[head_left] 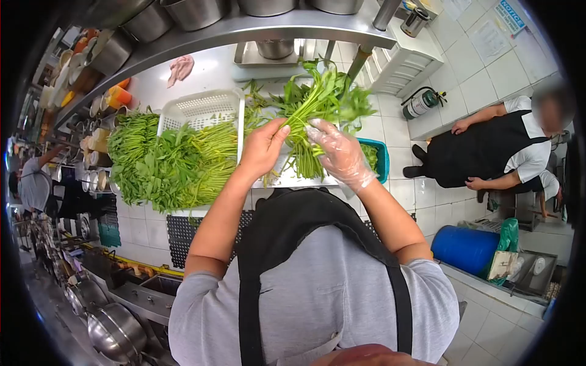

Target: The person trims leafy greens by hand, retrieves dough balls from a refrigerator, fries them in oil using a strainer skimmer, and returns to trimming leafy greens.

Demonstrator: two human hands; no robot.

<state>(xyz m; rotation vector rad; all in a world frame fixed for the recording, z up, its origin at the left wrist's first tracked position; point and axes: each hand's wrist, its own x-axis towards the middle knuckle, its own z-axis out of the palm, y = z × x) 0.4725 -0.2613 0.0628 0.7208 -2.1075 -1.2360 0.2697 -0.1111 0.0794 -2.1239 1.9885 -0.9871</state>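
My bare left hand point(262, 148) pinches a bunch of long-stemmed leafy greens point(312, 102) between thumb and fingers, its leaves pointing away from me. Close beside it, my right hand point(343, 154), in a clear plastic glove, is closed on stems of the same bunch. More cut stems lie on the work table below my hands. To the left, a large heap of leafy greens point(168, 160) fills and spills around a white perforated basket point(201, 104). A teal tub point(383, 161) with greens in it stands by my right hand, partly hidden by it.
A steel shelf point(281, 25) with pots runs above the far side of the table. A pink cloth point(180, 70) lies at the back left. On the right stand a person in a black apron point(476, 149), a fire extinguisher point(422, 104) and a blue drum point(465, 251).
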